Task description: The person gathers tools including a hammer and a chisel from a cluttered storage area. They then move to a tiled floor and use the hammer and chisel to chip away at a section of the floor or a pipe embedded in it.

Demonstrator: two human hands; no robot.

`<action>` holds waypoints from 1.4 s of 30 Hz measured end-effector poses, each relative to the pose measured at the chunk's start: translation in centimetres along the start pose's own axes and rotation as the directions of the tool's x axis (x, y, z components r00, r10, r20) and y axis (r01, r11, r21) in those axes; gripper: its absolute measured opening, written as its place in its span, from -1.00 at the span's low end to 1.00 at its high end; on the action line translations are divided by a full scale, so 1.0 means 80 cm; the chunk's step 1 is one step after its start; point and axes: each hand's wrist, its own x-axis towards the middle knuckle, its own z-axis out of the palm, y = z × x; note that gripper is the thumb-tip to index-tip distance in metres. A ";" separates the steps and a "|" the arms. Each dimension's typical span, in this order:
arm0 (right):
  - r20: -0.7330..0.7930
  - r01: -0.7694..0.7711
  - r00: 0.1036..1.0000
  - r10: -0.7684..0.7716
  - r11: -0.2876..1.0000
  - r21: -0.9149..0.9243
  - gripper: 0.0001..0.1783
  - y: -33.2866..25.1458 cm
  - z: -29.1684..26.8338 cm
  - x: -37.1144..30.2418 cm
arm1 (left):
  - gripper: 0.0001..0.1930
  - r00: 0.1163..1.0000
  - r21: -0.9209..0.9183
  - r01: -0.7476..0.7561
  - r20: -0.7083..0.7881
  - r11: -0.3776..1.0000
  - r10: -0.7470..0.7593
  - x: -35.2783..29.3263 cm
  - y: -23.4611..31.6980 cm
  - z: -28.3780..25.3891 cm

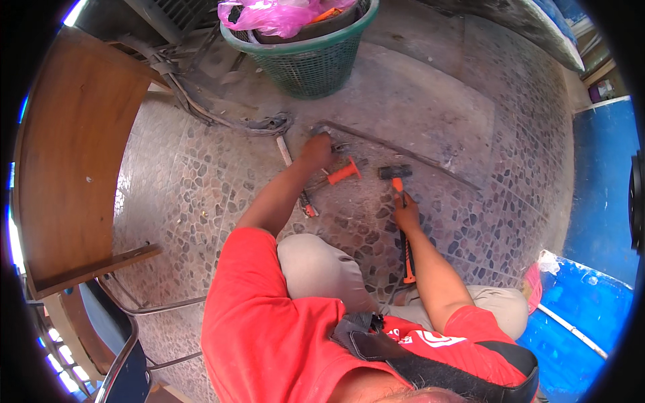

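My right hand (406, 213) is wrapped round the orange and black handle of a hammer (395, 172), whose dark block head points away from me. My left hand (318, 152) is closed low over the floor, close to the far end of a long thin dark strip (403, 151). A small greyish piece shows at its fingers, too small to name. Just nearer to me lies a chisel with an orange hand guard (345, 172). A tool with a pale shaft (285, 151) and a red and dark end (308, 207) lies left of it, partly behind my left forearm.
A green plastic basket (309, 64) holding a pink bag (282, 15) stands at the far side. Cables (201, 114) run along the floor at far left. A wooden panel (80, 154) and a metal-framed chair (127, 336) are left; blue panels (601, 181) stand right.
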 end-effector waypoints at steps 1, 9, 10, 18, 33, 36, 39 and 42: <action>-0.004 0.004 1.000 -0.004 1.000 0.005 -0.41 0.004 0.001 0.001 | -0.62 0.999 -0.021 -0.012 -0.036 1.000 0.011 -0.001 0.001 -0.003; -0.030 0.052 0.998 -0.053 0.999 -0.015 -0.39 0.012 0.007 0.001 | -0.64 0.899 -0.199 0.009 -0.428 0.980 -0.095 0.007 -0.020 -0.055; -0.031 0.050 0.998 -0.051 0.998 -0.026 -0.39 0.012 0.007 0.000 | -0.66 0.888 -0.180 0.002 -0.453 0.984 -0.084 0.009 -0.025 -0.057; -0.015 0.038 0.999 -0.039 0.998 -0.041 -0.37 0.006 0.004 -0.002 | -0.56 0.918 -0.112 0.061 -0.384 0.992 -0.100 0.012 -0.040 -0.047; -0.038 0.021 0.999 -0.022 0.999 -0.030 -0.34 0.022 0.010 0.006 | -0.48 0.904 -0.161 0.094 -0.400 0.982 -0.152 -0.004 -0.015 -0.049; -0.035 0.017 0.999 -0.018 0.999 -0.039 -0.35 0.020 0.010 0.006 | -0.57 0.856 -0.252 0.013 -0.498 0.968 -0.141 -0.001 -0.015 -0.051; -0.012 0.003 1.000 -0.003 1.000 -0.021 -0.35 0.015 0.012 0.007 | -0.64 0.776 -0.389 -0.133 -0.613 0.912 -0.148 0.013 -0.041 -0.051; -0.026 -0.022 0.999 0.022 1.000 -0.007 -0.35 0.027 0.008 0.011 | -0.67 0.818 -0.756 -0.102 -0.434 0.647 -0.378 0.025 -0.028 -0.061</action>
